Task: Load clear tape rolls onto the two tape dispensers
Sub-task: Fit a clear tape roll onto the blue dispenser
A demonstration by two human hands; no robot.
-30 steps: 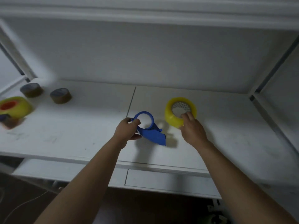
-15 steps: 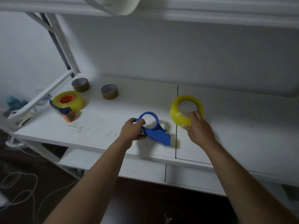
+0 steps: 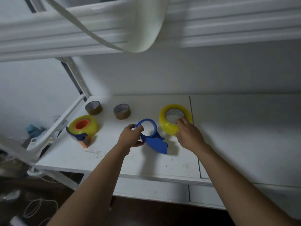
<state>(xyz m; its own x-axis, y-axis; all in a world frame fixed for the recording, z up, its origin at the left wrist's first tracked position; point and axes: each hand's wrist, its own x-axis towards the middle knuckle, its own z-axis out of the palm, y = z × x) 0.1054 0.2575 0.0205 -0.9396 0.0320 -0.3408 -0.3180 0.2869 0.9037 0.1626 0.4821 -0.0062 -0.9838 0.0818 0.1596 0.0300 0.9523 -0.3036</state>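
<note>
— So, what's sitting out at nine o'clock on the shelf [image 3: 68, 154]?

— One dispenser already wearing its roll, the loaded dispenser [image 3: 82, 130], yellowish tape on an orange hub. Behind it, toward eleven o'clock, two brown tape rolls [image 3: 93, 107] are lying flat, just apart from each other.

— And in the middle?

— The left hand [image 3: 130, 138] is gripping the empty blue dispenser [image 3: 152, 137], fingers curled round the near side of its ring, with the blade end pointing toward five o'clock. At its two o'clock, just beside it, the right hand [image 3: 189, 136] is holding the clear tape roll [image 3: 175, 120], tilted on edge, fingertips hooked inside the core and thumb hidden behind.

— How should the loading go?

— I'd say by keeping the blue ring steady and square to the core, then sliding the roll straight on. Worth checking that the tape's free end is feeding toward the blade; I can't tell which way it's wound.
</note>
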